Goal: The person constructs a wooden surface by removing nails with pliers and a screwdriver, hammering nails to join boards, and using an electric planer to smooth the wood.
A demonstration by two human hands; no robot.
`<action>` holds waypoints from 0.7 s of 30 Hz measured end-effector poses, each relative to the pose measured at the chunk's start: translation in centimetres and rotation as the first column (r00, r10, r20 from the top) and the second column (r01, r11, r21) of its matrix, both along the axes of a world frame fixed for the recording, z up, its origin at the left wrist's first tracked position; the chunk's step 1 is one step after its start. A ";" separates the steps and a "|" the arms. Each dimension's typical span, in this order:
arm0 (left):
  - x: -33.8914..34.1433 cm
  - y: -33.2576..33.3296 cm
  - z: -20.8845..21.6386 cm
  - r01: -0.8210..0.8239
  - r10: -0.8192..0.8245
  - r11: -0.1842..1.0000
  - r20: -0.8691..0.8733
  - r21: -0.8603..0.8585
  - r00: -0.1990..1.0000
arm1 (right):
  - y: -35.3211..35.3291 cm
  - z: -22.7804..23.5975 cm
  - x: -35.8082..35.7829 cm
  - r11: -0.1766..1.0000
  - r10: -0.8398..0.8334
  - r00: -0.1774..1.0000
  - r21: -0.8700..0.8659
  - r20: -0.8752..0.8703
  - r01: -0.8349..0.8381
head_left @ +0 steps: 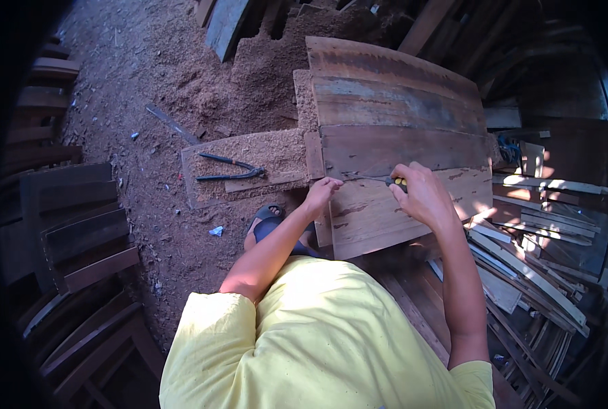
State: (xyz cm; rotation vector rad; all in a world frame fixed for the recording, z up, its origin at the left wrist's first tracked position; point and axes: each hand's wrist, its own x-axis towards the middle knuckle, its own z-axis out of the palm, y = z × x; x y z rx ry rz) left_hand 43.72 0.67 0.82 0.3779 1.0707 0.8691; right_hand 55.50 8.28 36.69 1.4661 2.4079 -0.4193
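A wooden panel of several weathered planks lies in front of me. My right hand is closed round the yellow-and-black handle of a screwdriver. Its thin shaft points left, low over the panel, toward my other hand. At the panel's left edge, my left hand has its fingertips pinched together close to the screwdriver's tip. Whatever those fingers hold, if anything, is too small to make out. Left of the panel, dark-handled pincers lie with their handles apart on a sawdust-covered board.
Sawdust is heaped beyond the board. Stacked dark wood pieces line the left side. Thin offcuts pile up at the right, near a blue coiled cord. A flat strip rests on the ground, far left.
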 end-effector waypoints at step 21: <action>8.2 2.2 4.0 -0.352 0.345 0.930 -0.080 -0.107 0.935 | 4.2 -1.0 -5.7 0.586 -0.550 0.744 -0.460 0.378 0.667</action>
